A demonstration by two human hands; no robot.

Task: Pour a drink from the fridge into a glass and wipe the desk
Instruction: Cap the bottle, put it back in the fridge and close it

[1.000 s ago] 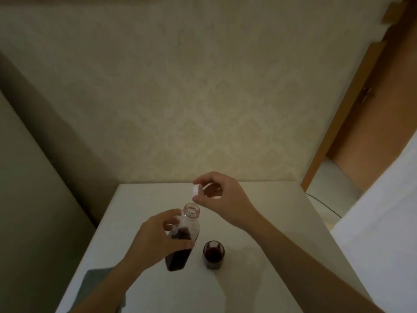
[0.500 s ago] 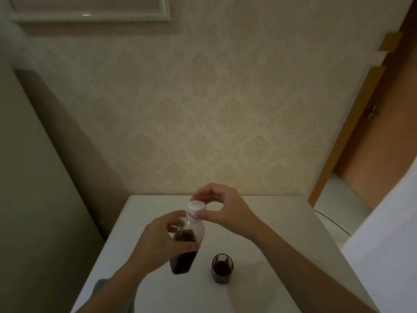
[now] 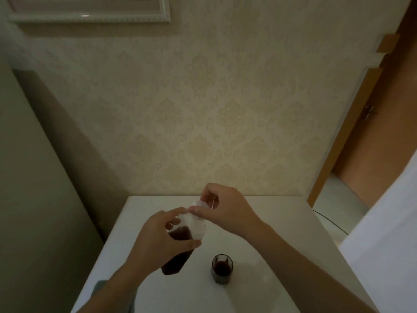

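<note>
A clear plastic bottle (image 3: 194, 229) about half full of dark red drink is held tilted above the white desk (image 3: 259, 279). My left hand (image 3: 158, 242) wraps around its body. My right hand (image 3: 223, 208) pinches the white cap (image 3: 200, 204), which sits on the bottle's neck. A small glass (image 3: 222, 268) holding dark drink stands upright on the desk, just right of the bottle's base and apart from both hands. A grey-green cloth (image 3: 99, 290) lies at the desk's near left edge, mostly hidden by my left forearm.
The desk stands against a patterned wall, with a dark gap on its left. A white fridge door (image 3: 383, 233) juts in at the right. A wooden door (image 3: 372, 141) and a thin cable (image 3: 327, 220) lie beyond the desk's right edge. A white picture frame (image 3: 90, 16) hangs upper left.
My right hand brought the cap from above the open neck down onto the bottle and now grips it there. The camera has tilted upward, so the desk sits lower in view.
</note>
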